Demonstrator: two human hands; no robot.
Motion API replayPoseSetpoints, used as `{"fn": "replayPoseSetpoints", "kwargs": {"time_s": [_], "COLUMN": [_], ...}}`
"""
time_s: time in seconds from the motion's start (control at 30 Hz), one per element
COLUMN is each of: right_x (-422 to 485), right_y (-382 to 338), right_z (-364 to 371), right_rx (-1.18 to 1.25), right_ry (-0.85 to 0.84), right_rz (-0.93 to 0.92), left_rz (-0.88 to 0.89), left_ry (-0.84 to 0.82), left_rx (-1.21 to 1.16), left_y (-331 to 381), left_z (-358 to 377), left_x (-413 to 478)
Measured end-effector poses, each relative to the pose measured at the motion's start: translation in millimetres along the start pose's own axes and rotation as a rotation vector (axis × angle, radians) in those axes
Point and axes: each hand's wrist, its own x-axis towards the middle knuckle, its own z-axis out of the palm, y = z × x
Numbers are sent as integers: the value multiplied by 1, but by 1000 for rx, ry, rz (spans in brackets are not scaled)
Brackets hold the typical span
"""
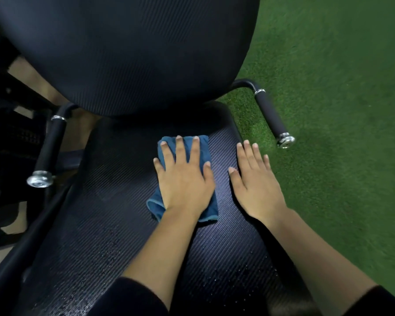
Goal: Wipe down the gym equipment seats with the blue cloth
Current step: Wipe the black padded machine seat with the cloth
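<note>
1. Dark sleeves are seen at the near edge of the seat, with both bare forearms extended forward over it.
2. Left hand is laid flat on the blue cloth, fingers straight and spread wide; nothing is gripped, and the cloth is pressed under palm and fingers.
3. Blue cloth is found folded on the seat, toward its far edge and right of centre, just short of the back pad.
4. Right hand is laid flat on the bare seat at its right edge, fingers straight and close together, just beside the cloth but apart from it.
5. Small bright specks are noted on the textured surface toward the seat's near edge.
6. Foam-covered handles with metal end caps are noted off the left edge and the right edge.
7. Green turf is seen beyond the right edge.
</note>
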Motion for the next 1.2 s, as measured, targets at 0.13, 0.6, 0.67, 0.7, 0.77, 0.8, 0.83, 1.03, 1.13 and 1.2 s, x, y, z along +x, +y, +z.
{"fn": "replayPoseSetpoints", "kwargs": {"time_s": [0.13,0.6,0.67,0.7,0.77,0.8,0.83,1.03,1.13,1.2], "right_x": [0,0,0,1,0,0,0,0,0,0], "right_y": [1,0,0,0,0,0,0,1,1,1], "right_z": [5,2,2,2,3,3,3,3,3,0], "right_rx": [18,37,38,32,35,41,47,52,52,61], "right_ry": [17,-2,1,1,3,4,7,14,8,-6], "right_rz": [-10,16,13,9,7,6,6,7,6,13], "left_rz": [67,650,601,563,530,562,624,784,612,546], "left_ry": [10,-36,-4,10,27,22,8,-30,22,35], "left_rx": [-20,-145,-147,-146,-153,-155,-154,-166,-164,-165], "left_y": [-8,-20,-11,-5,4,4,1,-16,-9,-3], "left_z": [1,2,4,5,6,5,5,5,3,4], "left_x": [28,86,103,109,112,109,104,98,111,101]}}
